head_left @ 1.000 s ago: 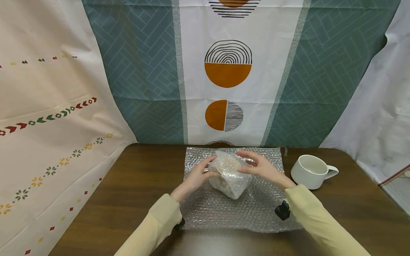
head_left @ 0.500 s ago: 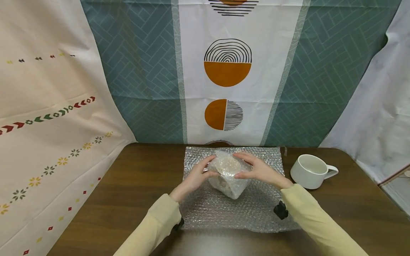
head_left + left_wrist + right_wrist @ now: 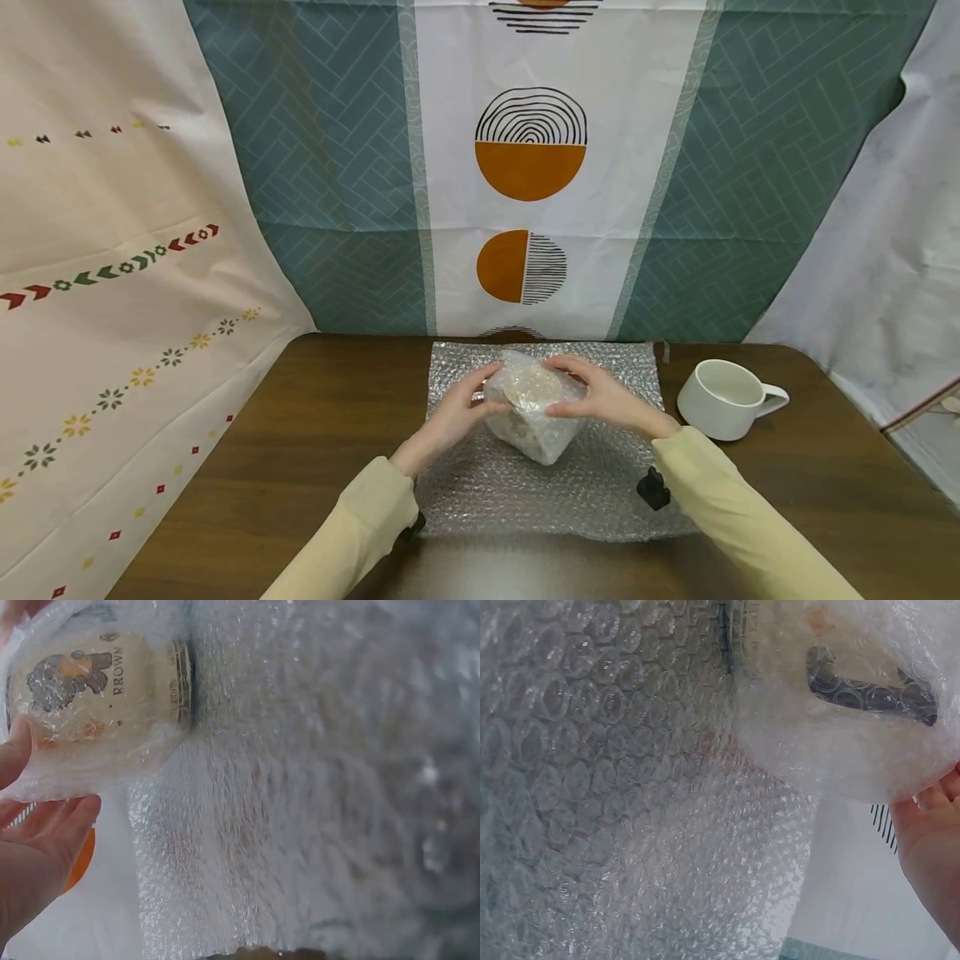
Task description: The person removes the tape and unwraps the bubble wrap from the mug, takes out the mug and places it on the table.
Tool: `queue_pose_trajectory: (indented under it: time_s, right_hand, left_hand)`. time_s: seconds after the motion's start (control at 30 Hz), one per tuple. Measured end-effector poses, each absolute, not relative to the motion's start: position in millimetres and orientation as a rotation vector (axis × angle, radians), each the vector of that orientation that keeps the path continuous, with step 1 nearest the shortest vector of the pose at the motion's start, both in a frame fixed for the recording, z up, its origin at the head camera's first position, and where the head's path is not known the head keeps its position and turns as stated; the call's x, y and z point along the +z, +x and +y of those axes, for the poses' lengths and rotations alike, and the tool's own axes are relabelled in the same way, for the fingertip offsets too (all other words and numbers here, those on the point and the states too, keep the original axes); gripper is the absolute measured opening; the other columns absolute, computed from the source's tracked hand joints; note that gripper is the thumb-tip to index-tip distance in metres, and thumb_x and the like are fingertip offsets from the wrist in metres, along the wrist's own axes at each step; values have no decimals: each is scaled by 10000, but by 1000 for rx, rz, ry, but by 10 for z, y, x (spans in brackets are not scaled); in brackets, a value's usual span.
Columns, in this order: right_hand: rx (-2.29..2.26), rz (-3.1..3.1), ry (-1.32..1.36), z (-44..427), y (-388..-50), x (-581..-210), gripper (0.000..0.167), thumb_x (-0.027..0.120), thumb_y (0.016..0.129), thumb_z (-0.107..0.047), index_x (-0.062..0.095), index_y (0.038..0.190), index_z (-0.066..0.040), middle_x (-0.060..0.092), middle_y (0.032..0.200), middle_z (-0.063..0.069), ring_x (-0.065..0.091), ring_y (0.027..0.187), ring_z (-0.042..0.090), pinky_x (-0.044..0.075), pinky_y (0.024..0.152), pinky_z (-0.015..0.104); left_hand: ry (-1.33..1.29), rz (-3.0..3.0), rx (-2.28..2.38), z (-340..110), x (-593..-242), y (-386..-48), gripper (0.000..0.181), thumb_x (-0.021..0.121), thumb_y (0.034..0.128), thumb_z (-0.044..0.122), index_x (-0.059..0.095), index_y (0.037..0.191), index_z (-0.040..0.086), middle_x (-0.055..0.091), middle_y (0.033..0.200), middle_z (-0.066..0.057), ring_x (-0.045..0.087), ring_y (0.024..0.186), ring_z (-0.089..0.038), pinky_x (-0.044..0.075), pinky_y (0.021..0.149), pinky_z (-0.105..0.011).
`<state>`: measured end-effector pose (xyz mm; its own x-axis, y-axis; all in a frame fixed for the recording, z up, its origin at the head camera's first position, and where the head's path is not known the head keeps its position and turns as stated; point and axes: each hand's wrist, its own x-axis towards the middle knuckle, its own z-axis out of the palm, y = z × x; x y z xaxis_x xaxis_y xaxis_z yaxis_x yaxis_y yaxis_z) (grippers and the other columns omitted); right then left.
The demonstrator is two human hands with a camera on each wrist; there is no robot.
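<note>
Centrally, a wrapped bundle [image 3: 534, 421] is positioned on a sheet of bubble wrap [image 3: 540, 504], which is laid over the wooden table [image 3: 315, 433]. Its left side is gripped by the left hand [image 3: 453, 412], with thumb and fingers parted and curved round it; its right side is gripped likewise by the right hand [image 3: 603, 400]. Printed lettering [image 3: 118, 671] is visible through the wrapping. A white mug [image 3: 720, 400] is placed near the sheet's right edge.

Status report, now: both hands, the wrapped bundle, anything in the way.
Left hand, right hand: gripping wrapped bundle from opposite sides. Bundle over bubble-wrap sheet. White mug off right, apart from bundle; no obstruction seen.
</note>
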<state>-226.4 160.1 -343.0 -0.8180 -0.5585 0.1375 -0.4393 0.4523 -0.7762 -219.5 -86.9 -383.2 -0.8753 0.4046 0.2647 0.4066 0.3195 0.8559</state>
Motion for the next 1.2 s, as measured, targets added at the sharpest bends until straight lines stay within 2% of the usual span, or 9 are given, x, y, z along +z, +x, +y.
queue_pose_trajectory:
  time_s: [0.17, 0.37, 0.53, 0.83, 1.03, 1.2]
  right_hand:
    - [-1295, 2540, -863, 1549, -2179, -3286, 636, 724, 778, -133, 411, 1309, 25, 395, 1299, 192, 374, 1159, 343, 312, 926, 488]
    - [-1297, 2527, -868, 1538, -2175, -3273, 638, 727, 775, -127, 410, 1304, 36, 395, 1296, 199, 369, 1163, 345, 305, 934, 479]
    - [-1350, 2500, -895, 1577, -2233, -3348, 645, 730, 769, -104, 403, 1304, 47, 381, 1304, 209, 347, 1183, 361, 281, 947, 494]
    - [-1320, 2535, -917, 1638, -2419, -3617, 670, 751, 750, -281, 436, 1310, -90, 421, 1292, 72, 396, 1143, 247, 332, 914, 453]
    - [-1333, 2522, -886, 1649, -2412, -3617, 689, 751, 738, -338, 433, 1313, -133, 404, 1306, 26, 372, 1176, 231, 319, 929, 451]
    - [-1356, 2499, -908, 1640, -2342, -3540, 663, 741, 766, -253, 420, 1315, -66, 398, 1306, 94, 366, 1180, 284, 313, 931, 474]
  left_hand:
    - [-760, -2457, -1652, -916, -3799, -2165, 518, 657, 832, 94, 440, 1290, -13, 441, 1252, -160, 448, 1088, -327, 401, 865, -418]
    - [-743, -2329, -1557, -968, -3715, -2116, 431, 665, 813, 29, 496, 1205, -30, 481, 1133, -165, 494, 997, -358, 455, 782, -376]
    - [-752, -2263, -1565, -962, -3645, -2048, 384, 671, 804, 24, 529, 1158, -18, 515, 1084, -164, 525, 948, -315, 461, 747, -408]
    - [-819, -2297, -1557, -880, -3389, -1684, 217, 637, 807, -49, 572, 1011, -83, 578, 911, -198, 555, 847, -333, 472, 689, -417]
    - [-831, -2356, -1564, -822, -3378, -1560, 232, 628, 806, -63, 570, 1029, -94, 583, 909, -203, 565, 841, -336, 482, 692, -380]
    - [-816, -2387, -1587, -780, -3491, -1571, 275, 629, 811, -55, 559, 1075, -82, 589, 932, -195, 572, 855, -331, 485, 695, -376]
